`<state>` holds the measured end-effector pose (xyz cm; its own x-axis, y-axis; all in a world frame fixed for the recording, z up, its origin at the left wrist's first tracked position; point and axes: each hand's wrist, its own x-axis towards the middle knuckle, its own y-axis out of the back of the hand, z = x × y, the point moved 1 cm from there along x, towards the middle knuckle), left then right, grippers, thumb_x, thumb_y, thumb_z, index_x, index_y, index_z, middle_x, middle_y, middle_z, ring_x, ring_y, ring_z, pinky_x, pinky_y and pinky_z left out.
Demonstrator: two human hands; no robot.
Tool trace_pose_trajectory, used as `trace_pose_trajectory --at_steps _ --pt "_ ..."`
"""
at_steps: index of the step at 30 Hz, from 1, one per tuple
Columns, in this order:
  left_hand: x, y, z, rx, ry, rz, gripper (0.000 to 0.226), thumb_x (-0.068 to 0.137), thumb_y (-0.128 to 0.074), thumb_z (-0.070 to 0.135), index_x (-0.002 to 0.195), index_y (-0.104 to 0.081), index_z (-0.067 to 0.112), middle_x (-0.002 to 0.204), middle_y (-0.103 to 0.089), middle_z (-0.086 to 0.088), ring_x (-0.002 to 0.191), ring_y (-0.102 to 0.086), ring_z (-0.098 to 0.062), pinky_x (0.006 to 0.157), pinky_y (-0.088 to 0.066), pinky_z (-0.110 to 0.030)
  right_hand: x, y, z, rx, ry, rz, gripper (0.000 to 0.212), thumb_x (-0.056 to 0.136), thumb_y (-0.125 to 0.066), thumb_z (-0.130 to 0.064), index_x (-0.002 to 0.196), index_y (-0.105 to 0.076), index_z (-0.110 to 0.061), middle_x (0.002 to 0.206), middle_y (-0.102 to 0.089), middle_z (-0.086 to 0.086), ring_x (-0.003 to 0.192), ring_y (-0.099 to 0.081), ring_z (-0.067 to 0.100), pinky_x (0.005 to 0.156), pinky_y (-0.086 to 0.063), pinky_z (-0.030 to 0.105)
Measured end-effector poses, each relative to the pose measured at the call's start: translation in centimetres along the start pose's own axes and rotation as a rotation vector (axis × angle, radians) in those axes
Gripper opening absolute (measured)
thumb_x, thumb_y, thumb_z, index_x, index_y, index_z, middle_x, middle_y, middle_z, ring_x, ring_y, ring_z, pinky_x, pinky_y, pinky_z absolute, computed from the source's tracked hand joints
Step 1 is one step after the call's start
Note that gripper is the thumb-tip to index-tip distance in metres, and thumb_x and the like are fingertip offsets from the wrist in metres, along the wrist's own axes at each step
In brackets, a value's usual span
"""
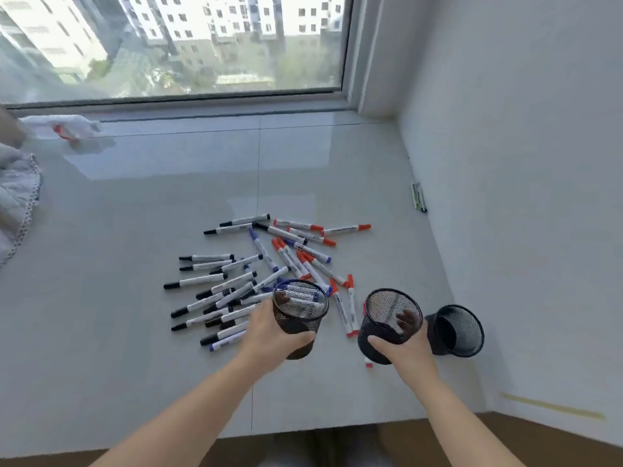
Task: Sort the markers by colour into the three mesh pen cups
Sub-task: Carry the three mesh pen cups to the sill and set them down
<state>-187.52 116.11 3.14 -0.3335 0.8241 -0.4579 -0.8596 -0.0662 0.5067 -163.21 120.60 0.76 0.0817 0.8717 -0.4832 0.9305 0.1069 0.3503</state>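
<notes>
Partly | markers (269, 271) behind cup (298, 310) | left hand (269, 335) grips

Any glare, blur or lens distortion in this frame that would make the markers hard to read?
Head view: daylight from the window throws a bright glare patch on the sill, clear of the markers; wide-angle bend tilts the wall; overall softness, so marker print is unreadable, cap colours clear.

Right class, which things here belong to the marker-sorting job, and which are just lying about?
Belong to the job:
left-hand mesh cup
right-hand mesh cup
third mesh cup
scattered markers
left hand
right hand

Just lying about:
white cloth
patterned fabric
pens by the wall
</notes>
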Motion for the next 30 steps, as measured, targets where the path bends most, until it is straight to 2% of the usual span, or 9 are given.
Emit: trace_pose_trajectory --at_steps 4,8,10,12,18,22,25,27,30 --pt "6.0 -1.7 4.9 -0.065 -0.091 -0.055 0.079 0.043 -0.08 0.042 0.113 -0.045 0.029 0.112 -0.055 0.003 0.108 -0.052 -0.015 0.091 -0.044 -0.032 3.2 -0.8 -0.6 0.15 -0.017 0.145 0.076 0.054 -0.085 -0.006 0.114 -0.041 -0.022 0.107 -0.054 -0.009 0.098 -0.053 0.006 0.087 -0.036 0.02" --pt "11.9 -4.8 8.5 -0.041 -0.193 -0.101 0.073 0.049 -0.085 0.035 0.108 -0.041 0.037 0.104 -0.055 0.014 0.101 -0.052 -0.009 0.079 -0.038 -0.019 6.3 -1.5 -1.4 0.268 -0.055 0.36 0.073 0.053 -0.085 -0.017 0.106 -0.038 -0.031 0.091 -0.053 -0.024 0.082 -0.054 -0.009 0.068 -0.034 0.006" --pt "14.2 -6.8 9.5 -0.008 -0.2 -0.108 0.075 0.049 -0.085 0.037 0.106 -0.037 0.039 0.098 -0.051 0.022 0.098 -0.051 -0.009 0.077 -0.037 -0.021 7.8 -1.3 -1.8 0.284 -0.061 0.44 0.074 0.054 -0.086 -0.021 0.107 -0.036 -0.031 0.091 -0.053 -0.02 0.08 -0.054 -0.001 0.069 -0.034 0.008" --pt "16.0 -8.9 10.1 0.022 -0.221 -0.129 0.076 0.048 -0.084 0.04 0.106 -0.034 0.04 0.097 -0.05 0.023 0.097 -0.05 -0.008 0.078 -0.036 -0.023 9.1 -0.9 -2.0 0.293 -0.083 0.506 0.075 0.054 -0.085 -0.024 0.111 -0.036 -0.029 0.096 -0.054 -0.012 0.086 -0.052 0.009 0.076 -0.035 0.017" --pt "19.0 -14.2 10.7 0.063 -0.304 -0.182 0.08 0.051 -0.085 0.036 0.117 -0.041 0.03 0.108 -0.05 0.017 0.099 -0.046 -0.004 0.083 -0.033 -0.02 10.8 -1.1 -0.4 0.335 -0.084 0.673 0.081 0.055 -0.086 -0.02 0.122 -0.04 -0.019 0.111 -0.056 -0.005 0.099 -0.053 0.012 0.083 -0.037 0.019" --pt "19.0 -16.2 10.2 -0.031 -0.336 -0.211 0.079 0.052 -0.089 0.021 0.117 -0.043 0.026 0.109 -0.053 0.013 0.1 -0.049 -0.002 0.078 -0.031 -0.004 11.1 -1.9 0.5 0.368 -0.079 0.725 0.083 0.056 -0.087 -0.013 0.126 -0.041 -0.01 0.12 -0.056 0.004 0.108 -0.053 0.014 0.083 -0.034 0.008" --pt "19.2 -17.1 9.7 -0.062 -0.338 -0.206 0.079 0.053 -0.088 0.016 0.113 -0.04 0.031 0.106 -0.051 0.018 0.098 -0.048 0.001 0.073 -0.028 0.007 11.5 -1.9 1.0 0.394 -0.102 0.769 0.084 0.057 -0.086 -0.011 0.127 -0.04 -0.007 0.123 -0.055 0.008 0.111 -0.053 0.018 0.086 -0.033 0.01" --pt "19.4 -17.7 9.3 -0.073 -0.332 -0.211 0.082 0.052 -0.088 0.016 0.116 -0.039 0.032 0.112 -0.052 0.014 0.104 -0.049 -0.002 0.078 -0.029 0.005 11.7 -1.7 1.5 0.4 -0.108 0.783 0.085 0.056 -0.087 -0.01 0.127 -0.04 -0.004 0.123 -0.054 0.01 0.111 -0.052 0.018 0.084 -0.03 0.006" --pt "19.7 -18.6 8.8 -0.069 -0.332 -0.219 0.089 0.052 -0.089 0.018 0.127 -0.041 0.022 0.125 -0.052 0.004 0.115 -0.048 -0.008 0.094 -0.034 -0.016 11.9 -1.6 2.2 0.361 -0.097 0.775 0.085 0.055 -0.087 -0.009 0.126 -0.041 -0.002 0.123 -0.054 0.015 0.112 -0.052 0.021 0.083 -0.028 0.001"
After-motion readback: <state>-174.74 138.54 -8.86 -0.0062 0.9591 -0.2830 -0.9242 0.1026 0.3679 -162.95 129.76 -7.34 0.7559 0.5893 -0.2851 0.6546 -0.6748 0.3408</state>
